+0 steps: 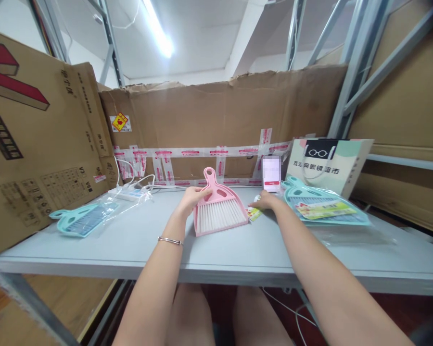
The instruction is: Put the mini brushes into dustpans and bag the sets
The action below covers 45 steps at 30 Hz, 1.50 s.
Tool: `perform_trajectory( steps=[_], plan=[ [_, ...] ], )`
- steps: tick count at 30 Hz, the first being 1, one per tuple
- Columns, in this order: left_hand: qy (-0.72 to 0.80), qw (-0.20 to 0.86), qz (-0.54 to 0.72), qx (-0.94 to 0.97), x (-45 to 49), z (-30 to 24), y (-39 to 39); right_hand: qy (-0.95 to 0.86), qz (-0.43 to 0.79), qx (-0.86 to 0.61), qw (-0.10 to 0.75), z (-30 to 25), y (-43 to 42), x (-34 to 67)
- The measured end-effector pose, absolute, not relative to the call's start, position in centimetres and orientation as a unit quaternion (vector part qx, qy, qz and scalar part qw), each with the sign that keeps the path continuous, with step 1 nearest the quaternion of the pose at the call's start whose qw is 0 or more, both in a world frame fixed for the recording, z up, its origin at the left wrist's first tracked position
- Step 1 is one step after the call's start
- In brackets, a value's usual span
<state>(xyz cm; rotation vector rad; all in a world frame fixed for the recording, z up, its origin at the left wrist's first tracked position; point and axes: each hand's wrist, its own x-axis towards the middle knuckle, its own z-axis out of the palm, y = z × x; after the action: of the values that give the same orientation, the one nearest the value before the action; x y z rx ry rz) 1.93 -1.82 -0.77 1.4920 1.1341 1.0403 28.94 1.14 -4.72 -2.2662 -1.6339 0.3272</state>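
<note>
My left hand [192,202] grips a pink dustpan [242,211] by its left side near the handle. A matching pink brush with white bristles [220,215] lies nested in the pan, and the set rests tilted on the table. Just right of it, my right hand [266,200] has its fingers closed at the top of a small yellow-green card [254,214]. A small white thing [257,197] shows by those fingers; I cannot make out what it is.
Turquoise dustpan sets in clear plastic lie on the grey table [223,259]: one [82,218] at left, several [324,204] stacked at right. A phone [272,174] and a paper bag [332,163] stand behind. White cables run by a power strip [130,193]. Cardboard [209,115] walls the back.
</note>
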Motion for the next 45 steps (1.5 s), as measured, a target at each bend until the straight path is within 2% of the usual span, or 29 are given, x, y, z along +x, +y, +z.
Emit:
perform_trajectory(
  steps=[6, 8, 10, 12, 14, 16, 20, 23, 28, 33, 35, 38, 40, 41, 43, 45],
  plan=[
    [0.494, 0.377, 0.429, 0.655, 1.9, -1.4, -1.3, -0.555, 0.085, -0.78, 0.277, -2.7, 0.4, 28.4],
    [0.499, 0.367, 0.425, 0.659, 2.0, -1.7, -1.2, -0.541, 0.108, -0.726, 0.412, -1.5, -0.1, 27.7],
    [0.499, 0.367, 0.427, 0.659, 2.1, -1.8, -1.1, -0.537, 0.218, -0.575, 0.578, -0.5, -0.8, 26.7],
    [0.497, 0.364, 0.437, 0.655, 2.2, -1.9, -0.9, -0.532, 0.337, -0.402, 0.665, 0.0, -1.5, 25.1],
    [0.497, 0.362, 0.452, 0.646, 2.2, -1.9, -0.7, -0.547, 0.377, -0.352, 0.659, -0.2, -2.2, 23.1],
    [0.501, 0.365, 0.478, 0.622, 2.2, -1.8, -0.6, -0.561, 0.363, -0.39, 0.633, -0.9, -2.6, 21.0],
    [0.497, 0.388, 0.522, 0.574, 2.1, -1.5, -0.5, -0.623, 0.271, -0.453, 0.578, -2.8, -2.9, 18.1],
    [0.487, 0.394, 0.531, 0.571, 2.0, -1.1, -0.8, -0.654, 0.191, -0.463, 0.567, -3.3, -2.9, 17.6],
    [0.452, 0.401, 0.512, 0.61, 2.2, -0.6, -1.8, -0.622, 0.147, -0.499, 0.585, -3.1, -3.2, 17.9],
    [0.446, 0.331, 0.492, 0.67, 2.5, -0.7, -2.4, -0.586, 0.134, -0.529, 0.599, -3.4, -3.0, 17.7],
    [0.458, 0.307, 0.499, 0.668, 2.4, -0.8, -2.2, -0.57, 0.129, -0.518, 0.625, -3.5, -2.7, 17.9],
    [0.464, 0.303, 0.535, 0.638, 2.0, -0.7, -1.7, -0.491, 0.083, -0.499, 0.709, -3.4, -2.4, 18.2],
    [0.449, 0.315, 0.567, 0.614, 1.9, -0.6, -1.6, -0.419, 0.142, -0.497, 0.747, -3.2, -2.3, 18.3],
    [0.439, 0.321, 0.58, 0.606, 1.9, -0.6, -1.6, -0.397, 0.229, -0.489, 0.742, -3.1, -2.4, 18.2],
    [0.416, 0.329, 0.594, 0.605, 2.2, -0.7, -1.7, -0.377, 0.452, -0.429, 0.685, -3.0, -2.5, 17.9],
    [0.402, 0.333, 0.589, 0.617, 2.6, -0.8, -1.8, -0.363, 0.599, -0.337, 0.629, -3.1, -2.6, 17.5]
  ],
)
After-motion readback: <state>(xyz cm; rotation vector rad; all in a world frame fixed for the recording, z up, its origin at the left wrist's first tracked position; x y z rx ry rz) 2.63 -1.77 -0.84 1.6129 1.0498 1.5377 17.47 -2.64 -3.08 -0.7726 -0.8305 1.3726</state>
